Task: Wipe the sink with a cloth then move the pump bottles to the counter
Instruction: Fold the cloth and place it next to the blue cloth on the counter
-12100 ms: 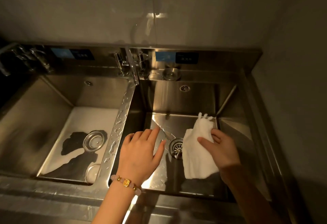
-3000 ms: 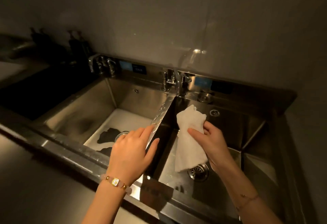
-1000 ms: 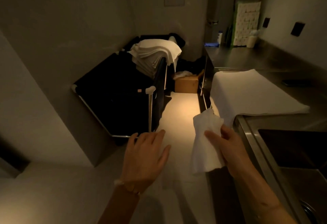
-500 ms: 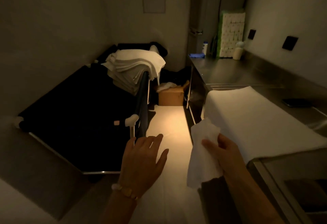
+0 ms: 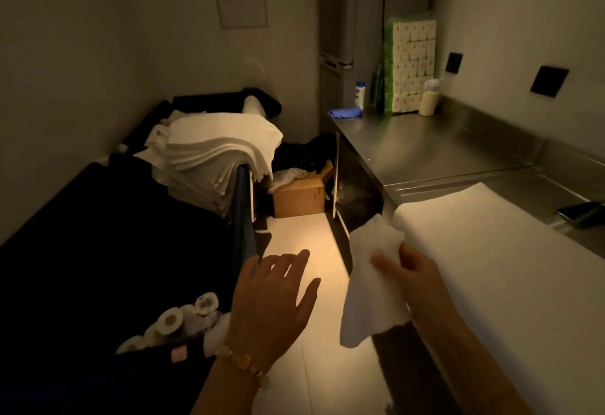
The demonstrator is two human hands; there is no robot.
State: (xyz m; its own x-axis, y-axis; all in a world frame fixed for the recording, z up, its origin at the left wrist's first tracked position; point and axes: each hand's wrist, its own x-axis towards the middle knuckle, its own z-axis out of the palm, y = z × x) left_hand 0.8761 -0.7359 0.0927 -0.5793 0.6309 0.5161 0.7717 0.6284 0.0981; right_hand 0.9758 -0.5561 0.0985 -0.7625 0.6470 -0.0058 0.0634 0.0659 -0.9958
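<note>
Right hand [image 5: 414, 278] pinches a crumpled white cloth [image 5: 371, 287] beside the steel counter [image 5: 425, 149] — left hand [image 5: 271, 303] hovers with fingers spread, holding nothing, above the floor.

White cloth [image 5: 373, 287] — crumpled, hanging limp — pinched in the right hand [image 5: 413, 278].

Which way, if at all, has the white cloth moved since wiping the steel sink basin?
Yes. The white cloth, gripped by the right hand, has gone left out of the sink to hang beside the white sheet on the steel counter.
</note>
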